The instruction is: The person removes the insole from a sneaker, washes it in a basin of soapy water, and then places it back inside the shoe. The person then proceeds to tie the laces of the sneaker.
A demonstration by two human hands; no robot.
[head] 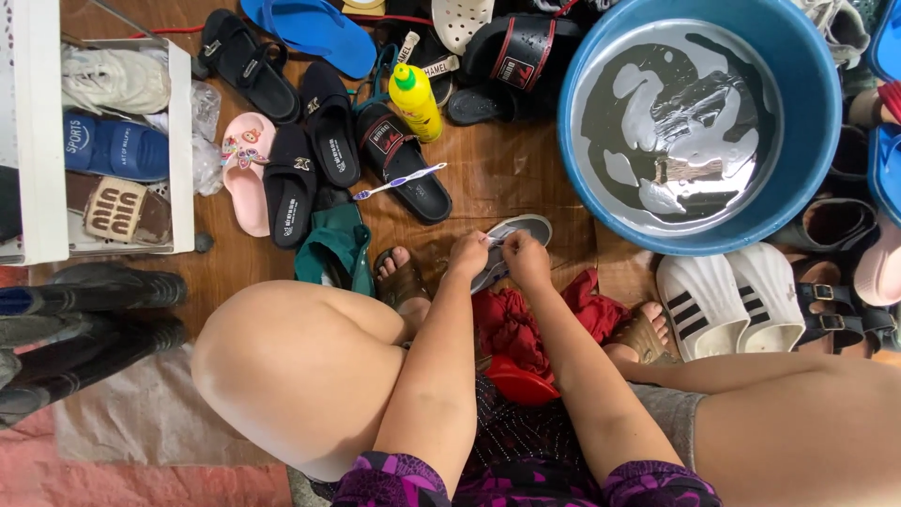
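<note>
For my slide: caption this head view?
Both hands, left hand and right hand, hold a grey shoe beside a blue basin.

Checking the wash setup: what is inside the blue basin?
The blue basin holds dark water with white soapy foam floating on it. Reflections and foam hide the bottom, so anything submerged cannot be seen.

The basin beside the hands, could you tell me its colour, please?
Blue basin, holding soapy water; head view.

Both hands cover the middle of the grey-soled shoe (511, 246), so their grip there cannot be told. The round blue plastic basin (807, 141) is cut off by the top edge.
</note>
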